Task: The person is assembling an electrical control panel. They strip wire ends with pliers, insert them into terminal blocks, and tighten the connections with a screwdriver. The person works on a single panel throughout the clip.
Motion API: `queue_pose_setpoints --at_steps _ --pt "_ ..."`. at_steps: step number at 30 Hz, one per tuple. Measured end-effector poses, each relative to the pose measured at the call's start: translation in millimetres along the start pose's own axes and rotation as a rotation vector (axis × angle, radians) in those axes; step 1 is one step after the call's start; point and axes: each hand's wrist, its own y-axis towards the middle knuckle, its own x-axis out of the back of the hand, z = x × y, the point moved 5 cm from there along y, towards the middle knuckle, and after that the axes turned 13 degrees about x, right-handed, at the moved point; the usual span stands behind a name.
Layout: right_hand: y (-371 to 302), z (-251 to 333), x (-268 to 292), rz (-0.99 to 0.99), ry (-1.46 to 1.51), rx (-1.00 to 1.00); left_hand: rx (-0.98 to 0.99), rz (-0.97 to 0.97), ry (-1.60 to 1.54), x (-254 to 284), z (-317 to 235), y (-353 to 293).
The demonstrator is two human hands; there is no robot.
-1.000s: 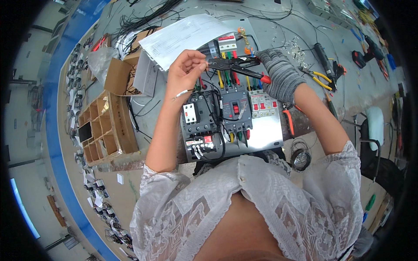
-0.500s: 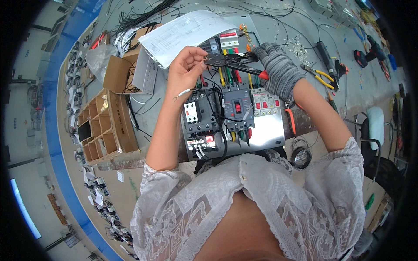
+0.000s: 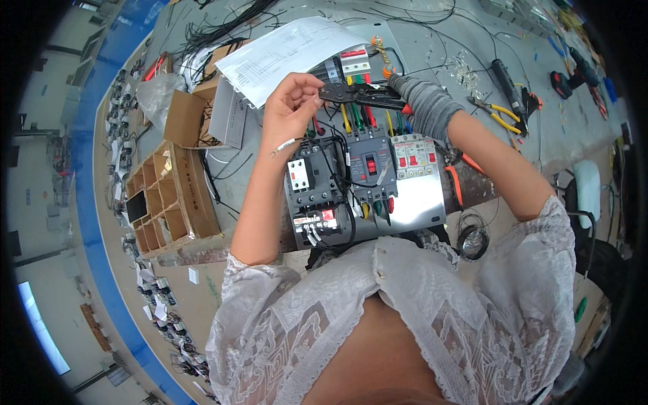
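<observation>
My right hand [image 3: 428, 104], in a grey knit glove, is wrapped round the handles of black crimping pliers [image 3: 343, 93] with red grip ends. At the plier jaws the bare fingers of my left hand [image 3: 291, 101] are pinched together; what lies between them is too small to make out. Across my left wrist lies a short wire with a fork terminal [image 3: 284, 146]. Below the pliers is a metal mounting plate [image 3: 418, 214] bearing a contactor [image 3: 312, 177], a moulded-case breaker [image 3: 370, 162] and a row of small breakers [image 3: 414, 158] with red switches. Coloured wires run between them.
Printed sheets [image 3: 283, 54] lie behind my left hand. Further left stand an open carton [image 3: 226, 118] and a divided cardboard box [image 3: 192, 196]. Yellow-handled pliers [image 3: 499, 116], orange-handled pliers [image 3: 453, 185], loose terminals [image 3: 464, 73] and a power drill [image 3: 574, 77] lie to the right.
My right hand has closed further on the plier handles, which are nearer together. My left hand keeps its pinch at the jaws. The whole view has shifted slightly.
</observation>
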Motion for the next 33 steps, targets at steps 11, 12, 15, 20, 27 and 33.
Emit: queue_pose_setpoints --at_steps 11,12,15,20,27,33 --pt "3.1 7.1 5.8 -0.02 -0.231 0.16 -0.022 -0.067 0.094 3.9 1.0 3.1" --pt "1.1 7.0 7.7 -0.11 -0.287 0.247 -0.002 -0.055 0.078 3.8 1.0 3.0" --pt "6.0 20.5 33.6 0.04 -0.36 0.188 0.072 -0.021 0.053 3.4 -1.0 0.7" --pt "26.6 -3.5 26.9 -0.101 -0.393 0.42 0.16 0.083 0.074 1.1 -9.3 3.8" --pt "43.2 -13.7 20.2 -0.236 -0.333 0.635 0.175 0.169 0.043 3.2 -9.2 4.4" --pt "48.0 -6.3 25.3 -0.136 -0.249 0.614 0.182 0.218 0.016 5.1 -8.7 1.4"
